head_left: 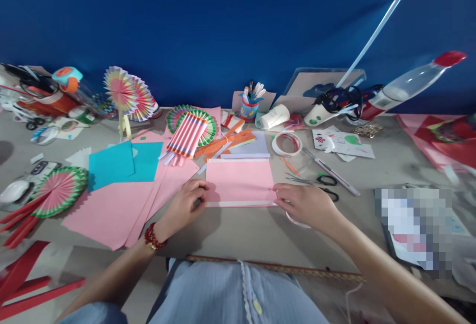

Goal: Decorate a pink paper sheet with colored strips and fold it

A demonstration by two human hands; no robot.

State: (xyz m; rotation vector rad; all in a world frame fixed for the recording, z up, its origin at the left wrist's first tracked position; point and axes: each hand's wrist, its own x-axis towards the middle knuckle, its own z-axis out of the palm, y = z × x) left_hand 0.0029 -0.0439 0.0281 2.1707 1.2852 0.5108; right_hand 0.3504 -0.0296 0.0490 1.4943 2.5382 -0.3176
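Note:
A pink sheet of paper (240, 181), with white strips along its far and near edges, lies flat on the grey table in front of me. My left hand (189, 199) has its fingers curled at the sheet's left edge, pinching it near the lower corner. At the lower right corner, my right hand (303, 201) grips the edge between thumb and bent fingers. Scissors (323, 180) lie just beyond the right hand, partly covered by it. A roll of tape (297, 220) shows in part under that hand.
A larger tape roll (286, 144) and a utility knife (334, 173) lie to the right. Pink sheets (107, 210), blue paper (111, 165) and a pleated striped paper (187, 135) spread leftward. A pen cup (249, 110) and a tilted bottle (412, 83) stand along the back.

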